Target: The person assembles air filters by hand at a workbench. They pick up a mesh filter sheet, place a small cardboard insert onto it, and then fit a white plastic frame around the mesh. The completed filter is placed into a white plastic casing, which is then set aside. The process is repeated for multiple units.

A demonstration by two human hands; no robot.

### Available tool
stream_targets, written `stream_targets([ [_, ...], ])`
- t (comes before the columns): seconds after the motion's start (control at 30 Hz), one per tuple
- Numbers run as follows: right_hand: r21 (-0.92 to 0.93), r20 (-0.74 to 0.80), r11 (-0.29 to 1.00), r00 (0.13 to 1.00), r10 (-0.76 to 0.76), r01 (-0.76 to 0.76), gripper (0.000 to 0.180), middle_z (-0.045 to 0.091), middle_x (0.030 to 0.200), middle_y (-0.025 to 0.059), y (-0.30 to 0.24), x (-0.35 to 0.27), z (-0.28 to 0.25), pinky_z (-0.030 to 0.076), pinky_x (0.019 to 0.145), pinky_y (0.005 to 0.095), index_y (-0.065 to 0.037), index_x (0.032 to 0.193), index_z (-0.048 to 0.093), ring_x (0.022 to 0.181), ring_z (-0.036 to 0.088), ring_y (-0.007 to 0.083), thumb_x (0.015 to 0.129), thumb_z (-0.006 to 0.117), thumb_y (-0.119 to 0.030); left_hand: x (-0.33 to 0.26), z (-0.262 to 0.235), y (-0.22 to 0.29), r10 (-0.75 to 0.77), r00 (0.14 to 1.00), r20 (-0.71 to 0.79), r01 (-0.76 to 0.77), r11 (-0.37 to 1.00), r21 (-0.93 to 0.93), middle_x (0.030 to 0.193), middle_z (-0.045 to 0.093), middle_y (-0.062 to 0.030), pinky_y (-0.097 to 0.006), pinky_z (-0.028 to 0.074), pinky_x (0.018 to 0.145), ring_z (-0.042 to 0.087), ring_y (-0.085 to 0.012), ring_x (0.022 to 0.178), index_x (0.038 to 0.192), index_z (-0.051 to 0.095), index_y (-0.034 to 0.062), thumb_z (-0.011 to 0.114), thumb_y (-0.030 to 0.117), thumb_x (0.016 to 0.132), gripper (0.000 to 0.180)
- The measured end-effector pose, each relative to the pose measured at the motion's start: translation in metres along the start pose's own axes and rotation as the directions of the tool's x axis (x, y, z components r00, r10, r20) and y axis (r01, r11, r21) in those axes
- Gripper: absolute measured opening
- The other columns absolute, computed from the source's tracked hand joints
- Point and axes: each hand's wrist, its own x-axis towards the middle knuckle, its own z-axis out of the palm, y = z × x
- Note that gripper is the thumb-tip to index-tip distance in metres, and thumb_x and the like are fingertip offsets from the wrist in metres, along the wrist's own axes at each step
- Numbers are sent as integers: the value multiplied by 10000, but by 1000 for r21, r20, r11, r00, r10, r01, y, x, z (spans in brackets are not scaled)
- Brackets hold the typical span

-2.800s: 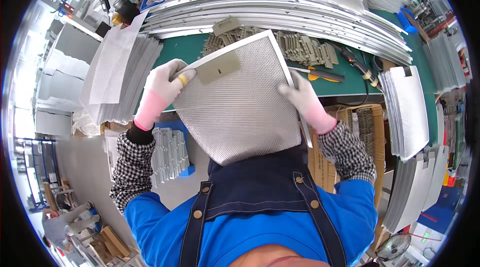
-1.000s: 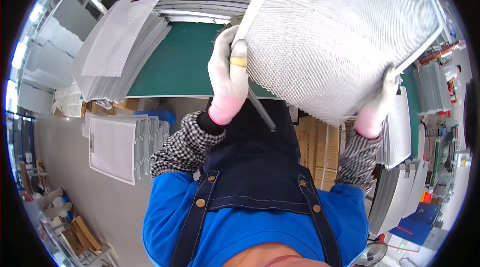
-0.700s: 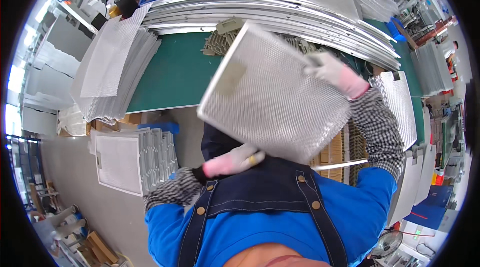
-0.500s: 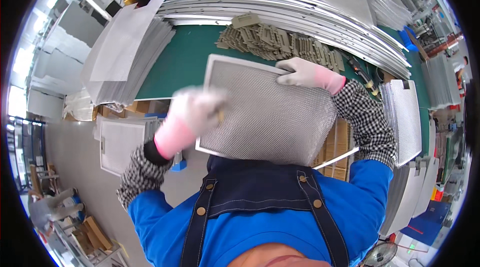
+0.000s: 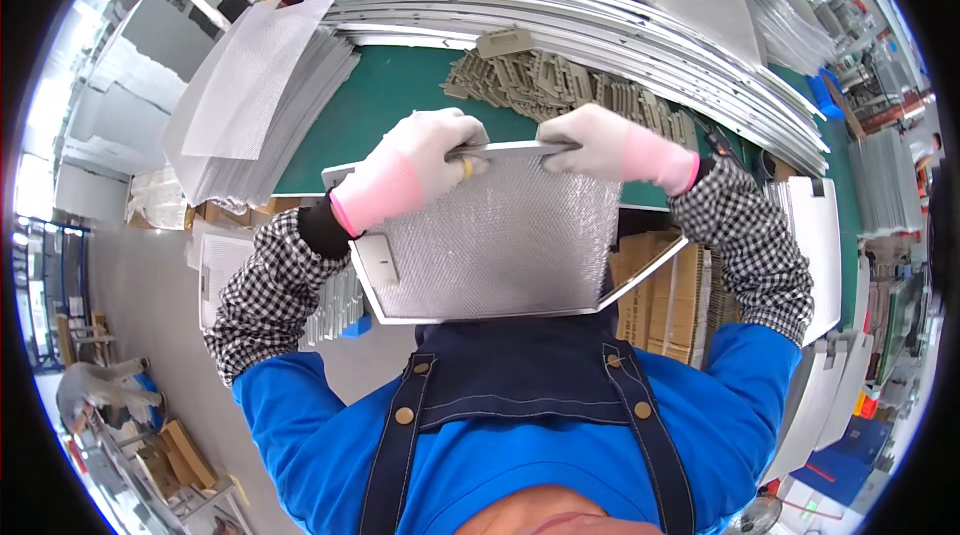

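Metal mesh filter panel [image 5: 500, 245], held flat-side up above the near edge of the green bench [image 5: 390, 100], its long axis running left to right and its far rim toward the bench; left hand [image 5: 415, 160], gloved, curled over the far rim and gripping a yellow-handled tool [image 5: 463, 167] whose tip is hidden; right hand [image 5: 600, 145], gloved, closed on the same rim just beside it; the panel's near edge overlaps the dark apron [image 5: 520, 375]; grey clips [image 5: 560, 85] heaped at the bench's middle; mesh sheets [image 5: 250, 105] stacked at its left end; long metal strips [image 5: 560, 10] along the far edge.
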Motion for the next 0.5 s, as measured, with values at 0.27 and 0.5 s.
stream_targets([
  [0.27,-64,-24,989,991,-132,130,298,687,987,188,-10,17,28,537,859,424,-24,1156,640,953,688,336,1012,571,-275,-19,-17,-20,-215,927,306,292,928,-231,827,729,-129,-325,523,722,662,-187,729,1034,735,-24,778,180,854,275],
  [0.5,44,235,998,970,-55,45,316,667,963,197,-7,20,18,524,830,431,-16,1135,611,920,673,327,1048,509,-302,-2,9,-1,-73,984,162,127,925,-358,826,731,-138,-335,527,714,682,-203,737,1030,739,-9,765,213,868,277],
])
